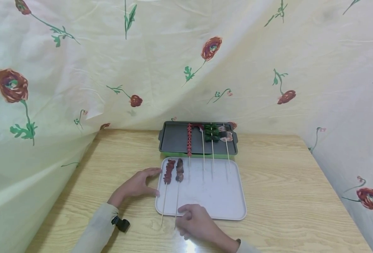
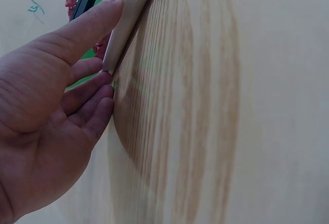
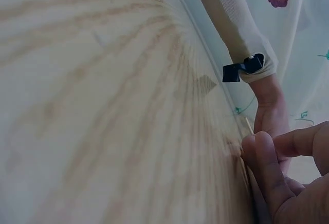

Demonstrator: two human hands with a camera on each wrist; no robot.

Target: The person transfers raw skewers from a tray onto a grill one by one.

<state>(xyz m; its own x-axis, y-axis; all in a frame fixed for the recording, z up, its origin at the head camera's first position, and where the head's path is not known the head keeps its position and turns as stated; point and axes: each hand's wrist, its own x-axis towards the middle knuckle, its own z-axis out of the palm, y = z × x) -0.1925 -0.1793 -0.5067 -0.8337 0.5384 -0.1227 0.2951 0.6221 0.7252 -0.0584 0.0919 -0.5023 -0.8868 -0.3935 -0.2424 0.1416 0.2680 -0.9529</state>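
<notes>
1. Head view: the right hand (image 1: pixel 195 222) pinched the dark skewer (image 1: pixel 180 170) near its lower end. From that hand, the stick lay at about 10 o'clock and the meat between 11 and 12, resting on the white tray (image 1: pixel 211 200). The stick crossed the tray's near rim, its tip at 6 o'clock, over the wooden table (image 1: pixel 284 211).

2. Head view, other hand: the left hand (image 1: pixel 137 184) was open, thumb and fingers spread at the tray's 9 o'clock rim. The red skewer (image 1: pixel 169 172) lay between 2 and 3 o'clock from it, beside the dark one.

3. Head view, farther off: at the tray's 12 o'clock stood a grey griddle (image 1: pixel 174 140). On it, left to right, were a pink beaded skewer (image 1: pixel 189 140), a dark red curled skewer (image 1: pixel 198 126), a green skewer (image 1: pixel 211 133) and a pale skewer (image 1: pixel 226 136), their sticks pointing toward 6 o'clock, out over the tray.

4. Left wrist view: thumb and fingertips met the tray's edge at about 1 to 2 o'clock from the palm, without closing into a fist.

5. Right wrist view: fingertips were pressed together, a short length of stick jutting out toward 11 o'clock; the meat was not visible. Beyond, toward 12 o'clock, was a pale sleeve (image 3: pixel 234 23) with a black wrist device (image 3: pixel 245 68).
</notes>
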